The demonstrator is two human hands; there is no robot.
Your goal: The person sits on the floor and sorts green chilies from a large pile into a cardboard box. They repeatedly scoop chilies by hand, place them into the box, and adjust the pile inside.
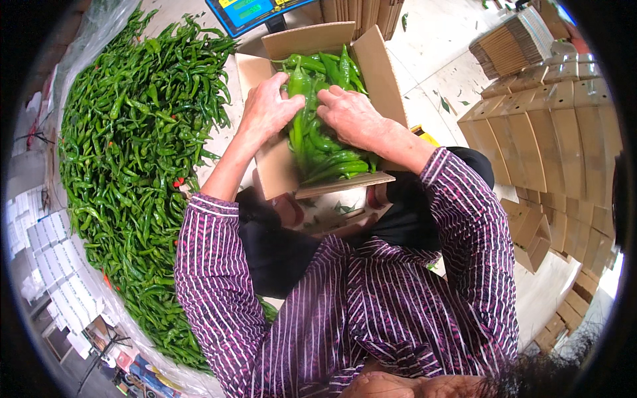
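Observation:
An open cardboard box [380, 82] with its flaps raised stands in front of me, filled with long green peppers [323, 139]. Both hands are inside it on the peppers. My left hand [271, 107] rests at the box's left side, thumb and fingers around the stem end of a pepper. Across from it, my right hand [351, 114] lies on the peppers at the middle right, its fingers curled down; whether it grips one is hidden. To the left spreads a large heap of green peppers [144, 149] with a few red ones.
Beyond the box stands a scale with a blue display panel [249, 12]. Folded cardboard [363, 17] is stacked behind it. Closed cartons [547, 134] form a wall at the right, with an open carton [527, 234] beside them. Clear plastic sheeting [107, 25] edges the heap.

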